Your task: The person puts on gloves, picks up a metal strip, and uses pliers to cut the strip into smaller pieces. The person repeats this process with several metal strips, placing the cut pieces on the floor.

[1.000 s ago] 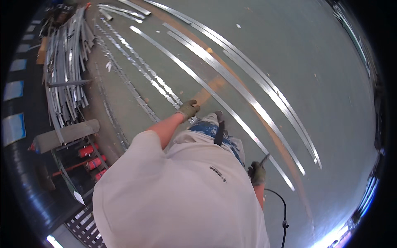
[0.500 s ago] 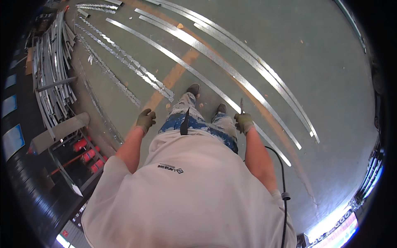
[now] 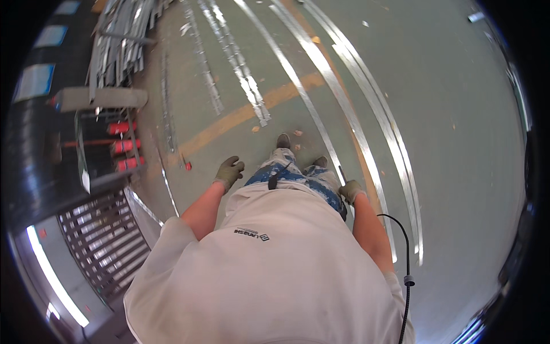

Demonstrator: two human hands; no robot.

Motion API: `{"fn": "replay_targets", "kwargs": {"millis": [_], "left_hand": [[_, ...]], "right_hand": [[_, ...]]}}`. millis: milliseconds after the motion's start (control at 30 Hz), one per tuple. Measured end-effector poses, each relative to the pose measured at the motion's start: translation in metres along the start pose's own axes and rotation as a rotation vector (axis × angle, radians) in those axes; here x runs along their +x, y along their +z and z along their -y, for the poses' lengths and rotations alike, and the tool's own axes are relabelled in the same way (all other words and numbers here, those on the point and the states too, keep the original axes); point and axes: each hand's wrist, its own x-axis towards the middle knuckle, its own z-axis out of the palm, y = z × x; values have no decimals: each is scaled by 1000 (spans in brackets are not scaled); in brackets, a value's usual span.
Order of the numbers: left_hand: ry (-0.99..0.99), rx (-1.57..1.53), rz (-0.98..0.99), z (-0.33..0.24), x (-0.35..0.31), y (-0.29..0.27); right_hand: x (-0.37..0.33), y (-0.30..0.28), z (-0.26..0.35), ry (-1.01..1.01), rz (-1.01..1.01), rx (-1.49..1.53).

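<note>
In the head view, just left of the blue-and-white trousers (image 3: pixel 289 170), a gloved left hand (image 3: pixel 230 173) with nothing in it, fingers parted and loosely curled above the green-grey floor (image 3: pixel 464 172). On the other side, a gloved right hand (image 3: pixel 352 191) wrapped around a slim dark tool (image 3: pixel 342 174), pointing away from the body; too small to tell its kind. Behind the tool in the picture, a long metal strip (image 3: pixel 299 86) flat on the floor, running forward past the shoes (image 3: pixel 283 141); impossible to tell whether touching the tool or apart. Farther right, more bright strips (image 3: pixel 319 55), roughly alongside. Forward of the left hand, jagged-edged strips (image 3: pixel 251 92), near ends by a yellow-orange floor line (image 3: pixel 217 132). From beside the right forearm, a black cable (image 3: pixel 408 246) curving outward and down. At far left, piled metal lengths (image 3: pixel 120 51), a grey cylinder (image 3: pixel 117 98), red cylinders (image 3: pixel 127 145) and a slatted panel (image 3: pixel 103 238).
</note>
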Motion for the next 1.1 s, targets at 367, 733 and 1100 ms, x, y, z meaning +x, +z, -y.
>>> {"fn": "replay_targets", "kwargs": {"millis": [367, 733, 1100], "left_hand": [[-66, -204, -90, 64, -16, 11], [-43, -317, -139, 68, -28, 22], [189, -20, -225, 201, 43, 64]], "right_hand": [[-32, -22, 88, -477, -95, -404], [-107, -37, 190, -654, -59, -563], [-185, -22, 262, -1034, -26, -787]]}}
